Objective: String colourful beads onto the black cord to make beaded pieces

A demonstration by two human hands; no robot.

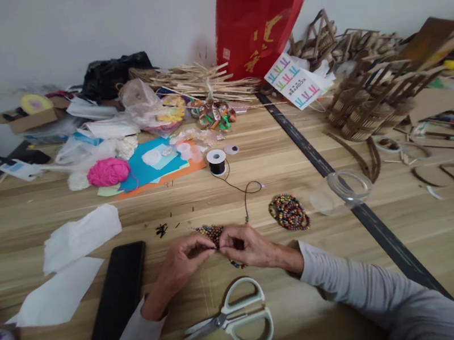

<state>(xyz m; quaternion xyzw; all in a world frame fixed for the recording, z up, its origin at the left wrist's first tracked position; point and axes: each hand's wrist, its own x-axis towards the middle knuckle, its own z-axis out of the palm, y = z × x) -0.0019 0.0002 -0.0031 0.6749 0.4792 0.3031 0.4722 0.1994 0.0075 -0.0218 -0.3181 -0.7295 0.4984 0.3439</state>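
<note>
My left hand (185, 260) and my right hand (245, 246) meet over the table, thumb and forefinger of each pinched together. What sits between the fingertips is too small to make out; it may be cord or a bead. Just behind the fingertips lies a cluster of loose beads (210, 232), and a short strand of coloured beads (237, 264) shows under my right hand. Black cord (245, 200) runs from near my right hand to a white spool (217, 163). To the right rests a coiled multicoloured bead string (289, 212). White-handled scissors (243, 314) lie in front, blades pointing left.
A black phone (118, 294) and white paper pieces (79, 233) lie left. Pink yarn (109, 171) sits on coloured paper at the back. A red bag (257, 21) stands against the wall. Small woven baskets (366, 110) and a clear tape roll (349, 186) are right.
</note>
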